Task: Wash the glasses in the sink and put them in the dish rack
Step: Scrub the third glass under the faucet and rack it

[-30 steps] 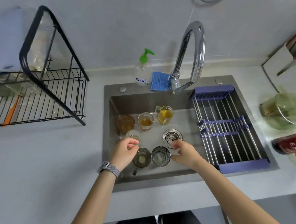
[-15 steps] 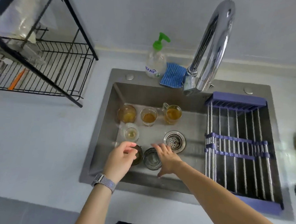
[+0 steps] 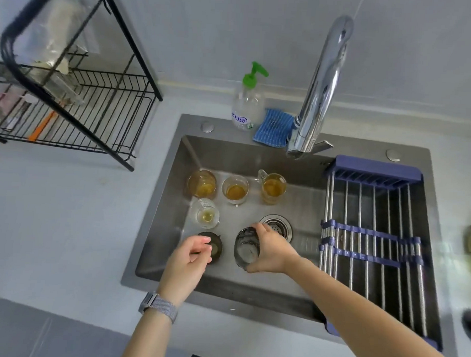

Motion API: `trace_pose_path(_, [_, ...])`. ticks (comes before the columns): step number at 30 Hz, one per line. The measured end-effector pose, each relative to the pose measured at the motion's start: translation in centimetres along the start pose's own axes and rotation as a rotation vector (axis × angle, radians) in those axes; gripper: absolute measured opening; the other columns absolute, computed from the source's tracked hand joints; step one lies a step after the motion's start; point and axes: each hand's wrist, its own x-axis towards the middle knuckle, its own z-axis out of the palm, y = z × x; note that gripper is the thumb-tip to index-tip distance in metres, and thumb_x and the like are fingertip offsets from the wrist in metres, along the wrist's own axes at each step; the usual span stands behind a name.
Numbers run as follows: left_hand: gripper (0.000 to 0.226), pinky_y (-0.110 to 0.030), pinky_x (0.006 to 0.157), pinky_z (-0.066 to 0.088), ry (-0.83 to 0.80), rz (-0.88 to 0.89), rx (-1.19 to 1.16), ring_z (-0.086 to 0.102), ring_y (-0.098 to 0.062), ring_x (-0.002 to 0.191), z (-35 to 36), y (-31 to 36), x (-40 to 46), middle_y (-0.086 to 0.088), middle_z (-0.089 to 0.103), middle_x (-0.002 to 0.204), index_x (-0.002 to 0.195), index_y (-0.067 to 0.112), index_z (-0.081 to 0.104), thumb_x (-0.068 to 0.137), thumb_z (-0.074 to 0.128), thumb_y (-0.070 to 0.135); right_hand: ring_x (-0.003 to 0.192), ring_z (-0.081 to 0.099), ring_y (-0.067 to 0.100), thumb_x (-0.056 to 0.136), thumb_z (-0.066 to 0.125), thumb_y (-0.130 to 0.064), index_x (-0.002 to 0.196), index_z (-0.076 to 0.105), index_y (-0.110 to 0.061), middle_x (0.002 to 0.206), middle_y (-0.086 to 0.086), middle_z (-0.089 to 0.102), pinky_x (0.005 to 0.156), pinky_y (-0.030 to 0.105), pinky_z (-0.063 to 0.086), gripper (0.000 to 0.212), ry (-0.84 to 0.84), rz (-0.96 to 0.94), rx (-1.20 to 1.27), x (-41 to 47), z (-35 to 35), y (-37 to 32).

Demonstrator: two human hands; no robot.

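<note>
Six glasses stand in the sink [image 3: 155,237]: three along the rear wall, three nearer the front. The drain [image 3: 277,224] lies to their right. The dish rack [image 3: 77,110] sits on the counter [image 3: 62,224], left of the sink.

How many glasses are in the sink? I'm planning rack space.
6. Back row: amber glass, small glass, handled glass. Ribbed glass at left. Front: dark glass by the left hand; clear glass in the right hand.
</note>
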Motion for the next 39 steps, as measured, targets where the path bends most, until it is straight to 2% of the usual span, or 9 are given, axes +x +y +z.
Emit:
trace_pose_path(2, [0.031,-0.024,0.087,0.051,-0.103,0.053,0.077,0.059,-0.005,0.109,0.5,1.0,0.0,0.007,0.058,0.126,0.113,0.035,0.057,0.087,0.069,0.024,0.111,0.057,0.018,0.052,0.086,-0.049,0.137,0.041,-0.018,0.124,-0.001,0.054,0.094,0.031,0.05,0.101,0.028,-0.028,0.132,-2.0,-3.0,-0.7])
trace_pose_path(7, [0.127,-0.027,0.113,0.031,-0.443,0.277,0.293,0.029,0.001,0.136,2.4,4.2,0.5,0.021,0.028,0.147,0.148,0.044,0.016,0.046,0.091,0.053,0.108,0.063,0.005,0.057,0.092,-0.026,0.129,0.049,-0.026,0.117,-0.011,0.063,0.095,0.027,0.052,0.084,0.015,-0.124,0.531,-7.2,-9.5,-3.5])
trace_pose_path(12, [0.104,-0.023,0.097,0.05,-0.362,0.405,0.06,0.057,0.0,0.117,3.8,6.3,0.9,0.018,0.059,0.127,0.133,0.044,0.038,0.048,0.095,0.036,0.118,0.059,0.006,0.054,0.088,-0.049,0.145,0.037,-0.026,0.13,-0.005,0.057,0.102,0.029,0.049,0.107,0.103,-0.183,0.648,-9.3,-12.4,-5.1])
trace_pose_path(14, [0.087,-0.02,0.087,0.053,-0.315,0.414,-0.037,0.064,-0.003,0.107,3.8,6.7,1.0,0.012,0.067,0.116,0.125,0.031,0.05,0.052,0.096,0.023,0.112,0.061,0.006,0.069,0.078,-0.055,0.146,0.037,-0.025,0.131,0.0,0.055,0.097,0.023,0.05,0.091,0.199,-0.18,0.742,-9.3,-13.6,-5.2])
trace_pose_path(19, [0.078,-0.016,0.08,0.052,-0.299,0.312,-0.134,0.065,-0.002,0.102,3.7,7.6,1.4,0.011,0.069,0.11,0.115,0.031,0.055,0.047,0.092,0.034,0.105,0.058,0.017,0.091,0.065,-0.016,0.141,0.045,-0.022,0.136,0.003,0.048,0.1,0.041,0.05,0.054,0.99,0.176,0.523,-5.4,-16.8,-2.9])
trace_pose_path(22, [0.072,-0.01,0.074,0.05,-0.327,0.293,-0.081,0.063,0.001,0.1,3.8,8.1,1.9,0.013,0.066,0.111,0.115,0.032,0.053,0.056,0.094,0.023,0.133,0.042,0.027,0.096,0.057,-0.016,0.147,0.037,-0.013,0.149,0.011,0.04,0.112,0.041,0.036,0.054,0.76,0.216,0.319,-2.1,-18.3,-2.0])
trace_pose_path(29, [0.061,-0.004,0.065,0.047,-0.36,0.242,-0.054,0.06,0.001,0.096,5.0,8.6,2.8,0.012,0.064,0.109,0.111,0.03,0.053,0.065,0.089,0.015,0.092,0.059,0.025,0.101,0.047,-0.018,0.116,0.063,-0.005,0.109,0.014,0.067,0.076,0.029,0.044,0.025,0.704,0.227,0.204,-0.6,-17.9,-1.1])
trace_pose_path(34, [0.06,-0.005,0.068,0.047,-0.398,0.212,-0.063,0.063,0.009,0.089,6.0,8.8,3.5,0.01,0.067,0.109,0.111,0.028,0.055,0.065,0.088,0.01,0.12,0.057,0.025,0.097,0.054,-0.019,0.139,0.05,-0.013,0.131,0.008,0.061,0.098,0.03,0.045,0.042,0.652,0.165,0.271,-1.0,-16.4,-0.6])
trace_pose_path(39, [0.059,-0.005,0.068,0.047,-0.388,0.234,-0.075,0.064,0.01,0.088,6.6,8.8,4.2,0.009,0.068,0.105,0.108,0.025,0.056,0.064,0.088,0.002,0.135,0.043,0.02,0.1,0.051,-0.031,0.145,0.04,-0.018,0.145,0.002,0.046,0.109,0.032,0.035,0.048,0.878,0.321,1.229,-4.2,-12.0,-3.2])
